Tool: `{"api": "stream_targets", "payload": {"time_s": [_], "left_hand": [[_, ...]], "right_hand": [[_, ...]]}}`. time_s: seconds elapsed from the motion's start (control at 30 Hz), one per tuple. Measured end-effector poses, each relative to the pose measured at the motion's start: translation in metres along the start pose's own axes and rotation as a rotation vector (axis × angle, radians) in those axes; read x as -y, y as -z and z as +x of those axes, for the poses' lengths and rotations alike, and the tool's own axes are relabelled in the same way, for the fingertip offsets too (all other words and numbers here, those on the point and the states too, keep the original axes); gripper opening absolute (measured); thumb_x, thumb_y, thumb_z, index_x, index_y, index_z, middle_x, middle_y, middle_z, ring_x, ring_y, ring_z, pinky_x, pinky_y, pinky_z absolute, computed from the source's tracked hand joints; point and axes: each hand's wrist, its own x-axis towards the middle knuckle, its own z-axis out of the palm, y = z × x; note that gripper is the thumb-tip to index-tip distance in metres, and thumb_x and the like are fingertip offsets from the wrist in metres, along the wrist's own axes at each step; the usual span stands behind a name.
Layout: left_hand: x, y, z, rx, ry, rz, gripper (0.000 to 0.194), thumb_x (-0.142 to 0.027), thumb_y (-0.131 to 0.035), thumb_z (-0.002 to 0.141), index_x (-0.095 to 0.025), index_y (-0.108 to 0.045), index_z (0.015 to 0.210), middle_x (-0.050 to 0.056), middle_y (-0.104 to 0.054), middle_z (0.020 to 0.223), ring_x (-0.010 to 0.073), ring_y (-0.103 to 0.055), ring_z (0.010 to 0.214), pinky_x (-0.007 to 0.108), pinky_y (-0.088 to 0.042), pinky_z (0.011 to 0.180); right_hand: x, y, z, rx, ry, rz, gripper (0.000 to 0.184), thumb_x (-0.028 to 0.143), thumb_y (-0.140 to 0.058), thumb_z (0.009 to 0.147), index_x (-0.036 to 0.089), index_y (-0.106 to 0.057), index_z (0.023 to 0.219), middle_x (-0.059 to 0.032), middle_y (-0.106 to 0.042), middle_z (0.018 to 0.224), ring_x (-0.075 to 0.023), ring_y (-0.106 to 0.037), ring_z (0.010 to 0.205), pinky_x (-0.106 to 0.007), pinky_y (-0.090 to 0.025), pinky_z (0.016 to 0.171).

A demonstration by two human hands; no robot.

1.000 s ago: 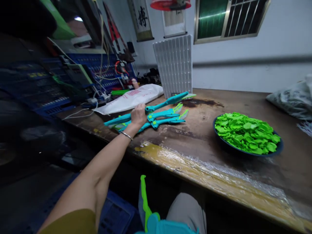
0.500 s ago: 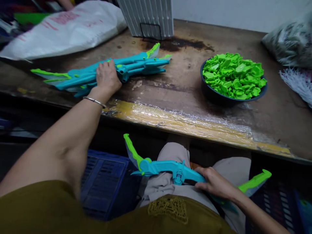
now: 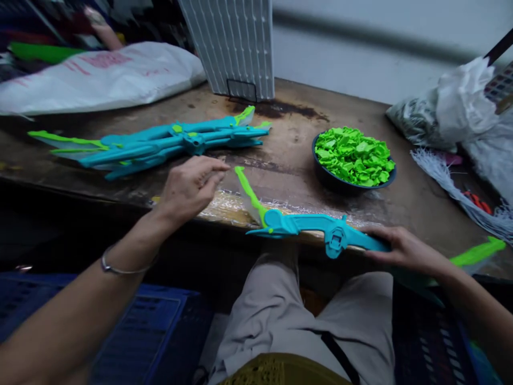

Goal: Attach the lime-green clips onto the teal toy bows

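My right hand [image 3: 403,250] grips the middle of a teal toy bow [image 3: 316,231] with bright green tips, held level over my lap at the table's front edge. My left hand [image 3: 191,185] hovers just left of the bow's green tip, fingers loosely curled and apart, holding nothing. Behind it, a pile of several matching teal-and-green toy bows [image 3: 160,144] lies on the worn wooden table [image 3: 288,160]. A dark bowl [image 3: 352,179] heaped with small green plastic parts sits to the right of the pile.
A white ribbed tray [image 3: 232,45] stands upright at the back. A white sack [image 3: 100,75] lies at the back left, with another person's hand [image 3: 98,24] beyond it. Plastic bags [image 3: 452,112] and white strings [image 3: 457,187] are at the right. A blue crate [image 3: 152,331] sits under the table.
My left hand has let go of the pile on the table and drawn back toward the held bow. My right hand has lifted the bow from my lap up to table-edge height.
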Motion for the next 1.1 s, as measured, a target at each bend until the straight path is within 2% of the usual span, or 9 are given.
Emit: {"api": "stream_targets", "payload": {"time_s": [0.1,0.17,0.3,0.43,0.53,0.63,0.8,0.97,1.1], "left_hand": [[-0.011,-0.016,-0.009,-0.004,-0.012,-0.085,0.030,-0.039,-0.047,0.099,-0.020,-0.071,0.100,0.007,-0.074,0.107,0.0248,-0.069,0.103,0.038,-0.056,0.095],[-0.014,-0.029,-0.016,0.032,-0.009,-0.130,0.030,-0.037,-0.048,0.098,-0.018,-0.071,0.100,0.008,-0.074,0.106,0.0252,-0.069,0.101,0.037,-0.056,0.093],[-0.028,-0.053,-0.030,0.063,-0.073,-0.195,0.027,-0.030,-0.046,0.102,-0.018,-0.070,0.100,0.009,-0.073,0.104,0.0249,-0.069,0.099,0.038,-0.056,0.090],[-0.053,-0.074,-0.031,0.041,-0.247,-0.245,0.023,-0.022,-0.046,0.107,-0.018,-0.069,0.102,0.009,-0.072,0.105,0.0252,-0.067,0.104,0.041,-0.054,0.096],[-0.076,-0.097,-0.018,0.083,-0.340,-0.287,0.023,-0.020,-0.045,0.107,-0.017,-0.068,0.104,0.010,-0.070,0.109,0.0262,-0.064,0.107,0.045,-0.052,0.100],[-0.101,-0.124,-0.002,0.198,-0.378,-0.212,0.017,-0.020,-0.051,0.104,-0.017,-0.067,0.107,0.012,-0.066,0.115,0.0279,-0.062,0.109,0.045,-0.052,0.100],[-0.129,-0.156,0.008,0.369,-0.378,0.045,0.011,-0.020,-0.062,0.100,-0.016,-0.066,0.110,0.017,-0.064,0.117,0.0344,-0.061,0.109,0.048,-0.055,0.095],[-0.127,-0.158,0.007,0.466,-0.371,0.136,0.020,-0.004,-0.051,0.099,-0.013,-0.064,0.112,0.014,-0.065,0.113,0.0291,-0.065,0.099,0.040,-0.055,0.083],[-0.118,-0.150,0.011,0.520,-0.373,0.130,0.017,-0.007,-0.054,0.102,-0.013,-0.064,0.114,0.012,-0.064,0.114,0.0276,-0.064,0.103,0.038,-0.053,0.086]], "right_hand": [[-0.022,0.027,0.028,0.045,-0.002,0.015,0.061,0.050,-0.066,0.088,0.016,-0.066,0.139,-0.0072,-0.072,0.126,-0.0295,-0.069,0.108,-0.037,-0.052,0.097],[-0.033,0.035,0.049,0.041,-0.003,-0.046,0.056,0.045,-0.066,0.088,0.015,-0.069,0.135,-0.0077,-0.074,0.118,-0.0279,-0.070,0.100,-0.035,-0.053,0.092],[-0.034,0.030,0.074,-0.078,-0.038,-0.407,0.038,0.029,-0.066,0.091,0.011,-0.075,0.123,-0.0121,-0.074,0.108,-0.0264,-0.069,0.095,-0.034,-0.051,0.087],[-0.016,0.022,0.077,-0.156,-0.048,-0.601,0.027,0.032,-0.069,0.096,0.014,-0.078,0.113,-0.0133,-0.073,0.106,-0.0268,-0.068,0.096,-0.034,-0.047,0.085],[-0.003,0.032,0.085,-0.389,0.028,-0.517,0.020,0.029,-0.062,0.101,0.016,-0.077,0.104,-0.0083,-0.073,0.100,-0.0216,-0.067,0.090,-0.030,-0.046,0.081],[0.001,0.050,0.109,-0.632,0.014,-0.429,0.014,0.020,-0.064,0.096,0.016,-0.077,0.097,-0.0075,-0.073,0.097,-0.0208,-0.066,0.090,-0.029,-0.046,0.084],[0.001,0.057,0.159,-0.667,-0.079,-0.370,0.009,0.016,-0.075,0.084,0.013,-0.077,0.092,-0.0094,-0.072,0.094,-0.0221,-0.063,0.087,-0.031,-0.044,0.079],[0.002,0.053,0.173,-0.732,-0.084,-0.240,0.004,0.012,-0.071,0.080,0.013,-0.069,0.076,-0.0076,-0.067,0.087,-0.0202,-0.059,0.084,-0.032,-0.043,0.079],[0.002,0.059,0.156,-0.840,-0.100,-0.036,0.009,0.020,-0.060,0.087,0.013,-0.065,0.088,-0.0042,-0.063,0.080,-0.0165,-0.058,0.073,-0.030,-0.048,0.073]]}}
